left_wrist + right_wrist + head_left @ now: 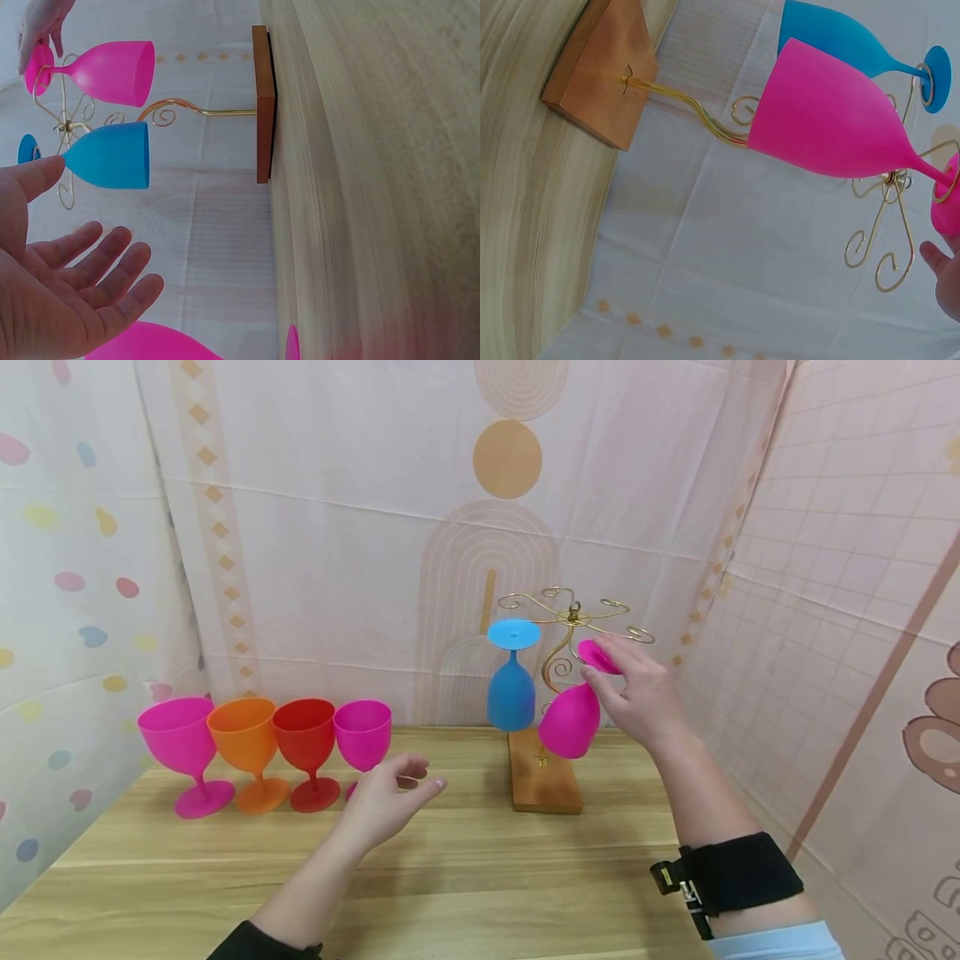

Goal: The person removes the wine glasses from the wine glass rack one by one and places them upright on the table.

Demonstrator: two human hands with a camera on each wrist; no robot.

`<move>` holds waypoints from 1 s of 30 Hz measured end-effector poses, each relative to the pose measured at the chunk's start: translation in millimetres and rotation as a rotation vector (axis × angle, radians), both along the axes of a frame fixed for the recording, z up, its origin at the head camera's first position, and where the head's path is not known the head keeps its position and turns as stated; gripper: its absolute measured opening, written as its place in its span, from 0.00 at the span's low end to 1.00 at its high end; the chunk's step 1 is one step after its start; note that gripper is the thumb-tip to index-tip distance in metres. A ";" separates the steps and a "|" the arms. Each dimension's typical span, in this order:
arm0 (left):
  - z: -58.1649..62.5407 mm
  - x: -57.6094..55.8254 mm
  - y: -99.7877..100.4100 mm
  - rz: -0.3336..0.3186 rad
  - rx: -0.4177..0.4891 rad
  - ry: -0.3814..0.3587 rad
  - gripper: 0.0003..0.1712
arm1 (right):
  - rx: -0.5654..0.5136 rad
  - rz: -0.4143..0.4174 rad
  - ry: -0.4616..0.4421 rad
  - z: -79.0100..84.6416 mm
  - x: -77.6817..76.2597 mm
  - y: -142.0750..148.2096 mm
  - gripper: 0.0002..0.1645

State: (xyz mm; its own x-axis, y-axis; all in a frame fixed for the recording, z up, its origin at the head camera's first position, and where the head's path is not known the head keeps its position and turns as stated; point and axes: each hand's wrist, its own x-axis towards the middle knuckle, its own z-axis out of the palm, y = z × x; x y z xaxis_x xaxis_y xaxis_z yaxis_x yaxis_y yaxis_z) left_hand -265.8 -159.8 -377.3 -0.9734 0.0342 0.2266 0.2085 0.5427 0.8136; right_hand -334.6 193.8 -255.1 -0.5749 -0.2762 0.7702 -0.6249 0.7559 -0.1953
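My right hand (637, 693) pinches the round foot of an upside-down pink goblet (572, 722). That goblet tilts in the head view, and its stem sits in a hook loop of the gold wire rack (574, 617) in the right wrist view. Beside it, a blue goblet (512, 695) hangs upside down by its foot from another hook. My left hand (390, 802) holds nothing; its fingers are relaxed and spread, palm towards the rack. Just behind it stands an upright pink goblet (363, 732), its foot partly hidden by that hand.
Left of that goblet, a red goblet (303, 739), an orange goblet (243, 739) and a larger pink goblet (178, 743) stand upright in a row. The rack rises from a wooden base (547, 793) on the wood-grain table (480, 877). Printed curtains (337, 568) surround the table.
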 end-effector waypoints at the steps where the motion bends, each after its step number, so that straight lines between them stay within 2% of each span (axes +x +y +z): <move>1: -0.2 -0.1 -0.2 0.001 0.000 -0.001 0.30 | 0.002 0.005 -0.003 -0.3 0.3 -0.9 0.30; 9: -1.6 0.6 -1.5 0.005 -0.003 -0.010 0.32 | 0.016 0.036 0.038 -3.1 -1.6 -5.9 0.27; 22: -0.5 0.1 -0.3 0.009 -0.005 -0.003 0.30 | 0.062 0.010 0.076 -1.5 -0.5 -8.9 0.23; 30: -0.6 0.3 -1.1 0.006 -0.004 -0.002 0.31 | 0.047 0.046 0.116 -1.1 -3.1 -9.4 0.23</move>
